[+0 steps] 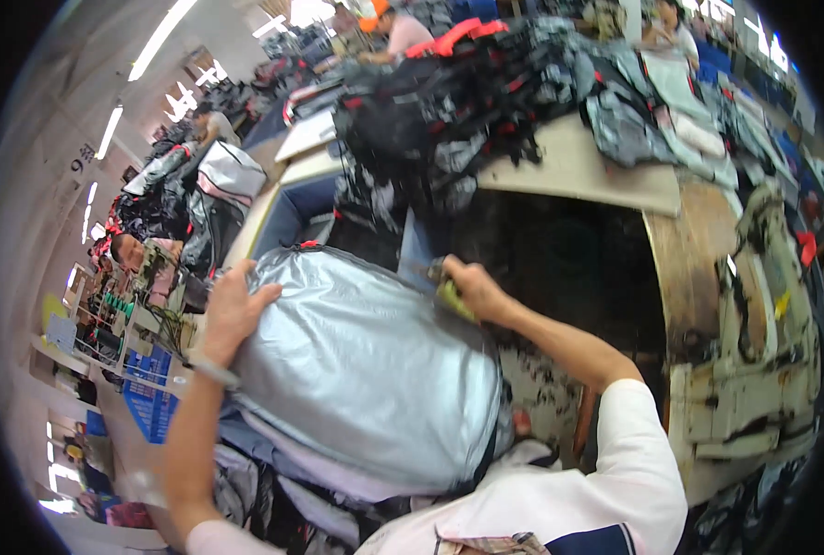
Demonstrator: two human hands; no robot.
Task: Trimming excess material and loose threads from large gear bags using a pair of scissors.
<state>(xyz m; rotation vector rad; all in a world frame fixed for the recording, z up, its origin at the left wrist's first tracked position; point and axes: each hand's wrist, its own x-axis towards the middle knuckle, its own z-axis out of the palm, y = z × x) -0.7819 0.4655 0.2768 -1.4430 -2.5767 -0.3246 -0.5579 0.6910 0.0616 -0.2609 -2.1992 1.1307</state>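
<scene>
A large silver bag (pixel 366 370) with dark piped edges lies in front of me, its shiny face up and a red tab at its far edge. My left hand (pixel 234 313) grips its far left corner, thumb on the silver face. Just beyond the bag's right edge, my right hand (pixel 475 289) is closed round a small yellow-green-handled tool (pixel 453 301). A dark tip shows at its far end; blur hides whether it is a pair of snips. Folded grey and pale pieces lie under the bag's near side.
Black straps and bag parts (pixel 430 111) are heaped at the back on a pale tabletop (pixel 578 166). A dark opening (pixel 569 268) lies right of my right hand. A sewing machine (pixel 754 370) stands far right. Other people sit to the left and at the back.
</scene>
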